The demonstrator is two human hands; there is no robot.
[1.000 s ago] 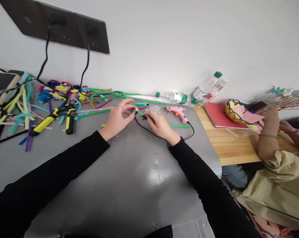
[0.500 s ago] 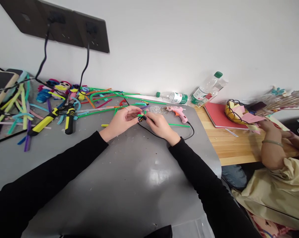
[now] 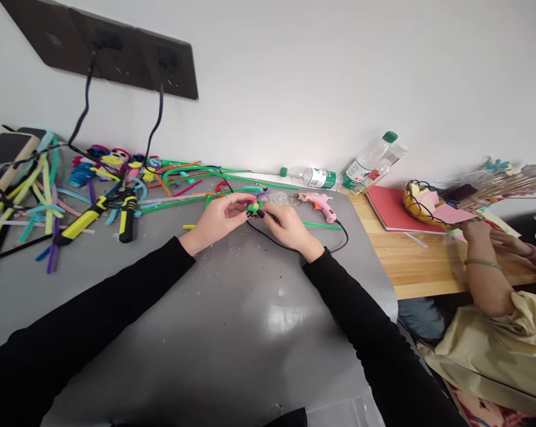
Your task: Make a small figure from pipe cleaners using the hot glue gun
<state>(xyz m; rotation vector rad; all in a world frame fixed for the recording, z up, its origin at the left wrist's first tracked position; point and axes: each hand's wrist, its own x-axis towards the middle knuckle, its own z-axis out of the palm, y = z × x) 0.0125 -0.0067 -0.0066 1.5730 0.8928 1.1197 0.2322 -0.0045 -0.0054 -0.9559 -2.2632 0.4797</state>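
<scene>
My left hand [image 3: 217,220] and my right hand [image 3: 287,225] meet at the far middle of the grey table [image 3: 232,332], fingertips pinched together on a small green, yellow and pink pipe-cleaner piece [image 3: 254,207]. A green pipe cleaner [image 3: 322,225] trails from it to the right behind my right hand. A black cord [image 3: 272,242] runs under my right hand and loops round to the pink glue gun [image 3: 318,203], which lies just beyond my right hand.
Loose coloured pipe cleaners [image 3: 41,196] and yellow-handled pliers [image 3: 126,216] lie at the far left. Two plastic bottles [image 3: 370,160] lean at the wall. At the right, another person's arm [image 3: 485,267] reaches over a wooden desk [image 3: 423,267] with a red book [image 3: 395,207].
My hands have drawn closer together and now both pinch the small piece; my left fingers curled in. The other person's arm has shifted lower on the wooden desk.
</scene>
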